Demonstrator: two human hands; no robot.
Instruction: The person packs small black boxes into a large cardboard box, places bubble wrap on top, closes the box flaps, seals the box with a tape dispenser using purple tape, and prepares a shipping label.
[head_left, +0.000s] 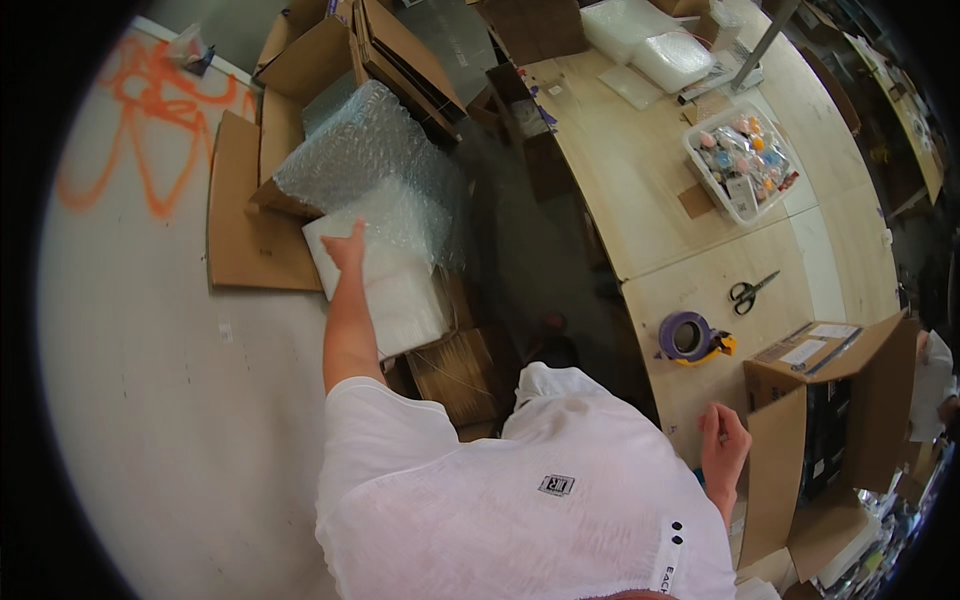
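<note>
My left hand (346, 246) lies on a stack of white foam sheets (401, 307), its thumb apart from the other fingers, which are partly hidden. Just beyond it, a large piece of bubble wrap (360, 154) spills from a cardboard box (304, 82) against the wall. My right hand (724, 442) hangs by the wooden table's edge with curled fingers; nothing shows in it. An open cardboard box (776, 457) with dark contents stands beside that hand. On the table are a purple tape roll in a yellow dispenser (686, 337) and black-handled scissors (752, 292).
A clear plastic bin (705, 184) of small colourful packaged items sits on the table (622, 202). Bubble-wrapped packs (673, 61) lie at its far end. Flattened cardboard (409, 56) leans beyond the bubble wrap. A person's hand (949, 409) shows at the far right.
</note>
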